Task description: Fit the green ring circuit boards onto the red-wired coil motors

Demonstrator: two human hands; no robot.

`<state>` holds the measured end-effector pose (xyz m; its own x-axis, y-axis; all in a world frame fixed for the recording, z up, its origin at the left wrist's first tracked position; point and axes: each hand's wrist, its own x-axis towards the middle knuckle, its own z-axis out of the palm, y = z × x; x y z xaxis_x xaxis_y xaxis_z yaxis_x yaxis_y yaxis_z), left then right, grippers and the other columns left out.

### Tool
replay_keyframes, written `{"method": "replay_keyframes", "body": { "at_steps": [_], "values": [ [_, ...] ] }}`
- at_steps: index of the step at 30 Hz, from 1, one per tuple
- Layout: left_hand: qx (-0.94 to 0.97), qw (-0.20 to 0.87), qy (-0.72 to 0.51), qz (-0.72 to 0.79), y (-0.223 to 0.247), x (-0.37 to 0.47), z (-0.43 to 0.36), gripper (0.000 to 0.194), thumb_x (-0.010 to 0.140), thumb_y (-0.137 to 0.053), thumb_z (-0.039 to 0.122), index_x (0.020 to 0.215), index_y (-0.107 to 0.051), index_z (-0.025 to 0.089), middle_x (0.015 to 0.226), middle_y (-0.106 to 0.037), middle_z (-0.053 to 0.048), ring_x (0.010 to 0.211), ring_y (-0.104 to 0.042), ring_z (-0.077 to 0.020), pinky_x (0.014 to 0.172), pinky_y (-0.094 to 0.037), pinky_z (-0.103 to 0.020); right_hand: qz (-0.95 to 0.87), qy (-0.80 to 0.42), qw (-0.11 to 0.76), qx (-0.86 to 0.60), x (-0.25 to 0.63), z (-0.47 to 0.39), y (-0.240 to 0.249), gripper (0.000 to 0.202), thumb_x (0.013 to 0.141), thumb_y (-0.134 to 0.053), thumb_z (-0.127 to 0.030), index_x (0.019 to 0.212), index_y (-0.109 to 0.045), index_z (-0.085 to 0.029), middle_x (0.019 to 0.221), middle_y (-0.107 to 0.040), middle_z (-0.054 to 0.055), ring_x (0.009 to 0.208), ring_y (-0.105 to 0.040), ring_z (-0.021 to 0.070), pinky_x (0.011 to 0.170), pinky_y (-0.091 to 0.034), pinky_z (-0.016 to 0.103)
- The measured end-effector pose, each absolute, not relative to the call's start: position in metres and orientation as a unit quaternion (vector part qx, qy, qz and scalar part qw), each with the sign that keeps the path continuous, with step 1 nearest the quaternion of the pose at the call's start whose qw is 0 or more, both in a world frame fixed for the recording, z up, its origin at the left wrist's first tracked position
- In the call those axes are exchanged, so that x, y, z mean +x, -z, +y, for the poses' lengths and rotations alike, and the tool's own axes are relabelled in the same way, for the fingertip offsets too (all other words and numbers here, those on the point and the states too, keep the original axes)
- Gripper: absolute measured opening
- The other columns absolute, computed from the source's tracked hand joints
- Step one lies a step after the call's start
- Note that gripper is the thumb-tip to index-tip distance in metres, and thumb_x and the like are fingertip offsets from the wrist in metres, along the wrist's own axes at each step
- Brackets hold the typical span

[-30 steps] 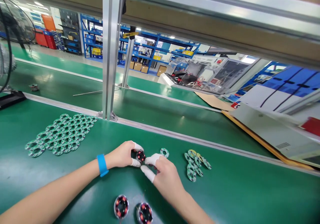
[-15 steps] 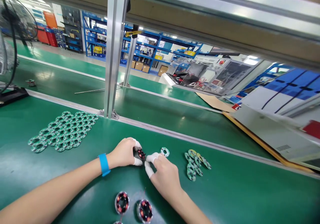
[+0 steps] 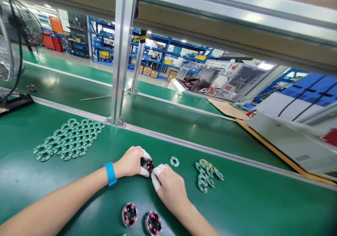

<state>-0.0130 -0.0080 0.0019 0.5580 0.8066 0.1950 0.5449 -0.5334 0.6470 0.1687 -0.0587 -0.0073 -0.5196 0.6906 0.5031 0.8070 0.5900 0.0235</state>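
My left hand (image 3: 133,161), with white finger cots and a blue wristband, grips a small copper-wound motor stator (image 3: 150,165) between thumb and fingers. At the stator's right edge, my right hand (image 3: 171,184) has its white-covered fingertips pinched together; whatever lies between them is too small to make out. Just beyond the right hand lies a single ring-shaped circuit board (image 3: 171,161). Closer to me, two wound stators (image 3: 124,215) rest on the green table, and a third is cut off by the bottom edge.
Many ring boards (image 3: 75,137) lie in overlapping rows at left. A looser pile of them (image 3: 202,178) is at right. A metal post (image 3: 119,53) rises behind my left hand, from a rail (image 3: 168,139) crossing the table. A fan (image 3: 10,57) stands far left.
The stator in my left hand has turned to show more of its round face. My right fingertips have moved slightly left, closer against its edge. The view has shifted a little.
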Motion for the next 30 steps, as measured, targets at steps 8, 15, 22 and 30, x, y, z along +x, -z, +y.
{"method": "replay_keyframes", "body": {
  "at_steps": [8, 15, 22, 30],
  "values": [
    [0.806, 0.38, -0.265, 0.369, 0.005, -0.019, -0.007, 0.043, 0.06, -0.077, 0.027, 0.101, -0.068, 0.018, 0.094, -0.069, -0.004, 0.085, -0.062, -0.0202, 0.078, -0.046, -0.025, -0.88, 0.053, 0.257, -0.397, 0.172, -0.061, -0.002, 0.02, 0.086, -0.047, -0.023, 0.083, -0.067, -0.021, 0.071, -0.065, 0.004, 0.064, -0.055, 0.0166, 0.057, -0.039, 0.025],
    [0.75, 0.496, -0.239, 0.367, -0.005, -0.017, -0.005, 0.058, 0.066, -0.053, 0.004, 0.123, -0.052, 0.015, 0.117, -0.061, -0.007, 0.107, -0.056, -0.0195, 0.096, -0.04, -0.028, -0.719, -0.047, 0.089, -0.687, 0.229, -0.014, -0.028, 0.038, 0.076, -0.059, -0.039, 0.106, -0.063, -0.016, 0.095, -0.066, 0.01, 0.084, -0.062, 0.0253, 0.068, -0.045, 0.032],
    [0.793, 0.32, -0.234, 0.461, -0.009, -0.007, -0.018, 0.052, 0.057, -0.075, 0.048, 0.096, -0.065, 0.015, 0.095, -0.063, -0.008, 0.091, -0.055, -0.0251, 0.081, -0.044, -0.033, -0.743, -0.054, 0.045, -0.666, 0.239, -0.01, -0.014, 0.026, 0.074, -0.061, -0.031, 0.096, -0.067, -0.017, 0.09, -0.066, 0.009, 0.076, -0.062, 0.0224, 0.062, -0.043, 0.028],
    [0.847, 0.186, -0.17, 0.469, -0.001, -0.003, -0.018, 0.045, 0.054, -0.077, 0.055, 0.08, -0.067, 0.019, 0.078, -0.06, -0.004, 0.081, -0.051, -0.0228, 0.068, -0.038, -0.03, -0.753, -0.236, 0.274, -0.549, 0.208, -0.02, -0.018, 0.028, 0.073, -0.057, -0.032, 0.094, -0.066, -0.017, 0.076, -0.06, 0.005, 0.064, -0.059, 0.0169, 0.054, -0.05, 0.027]
  ]
}}
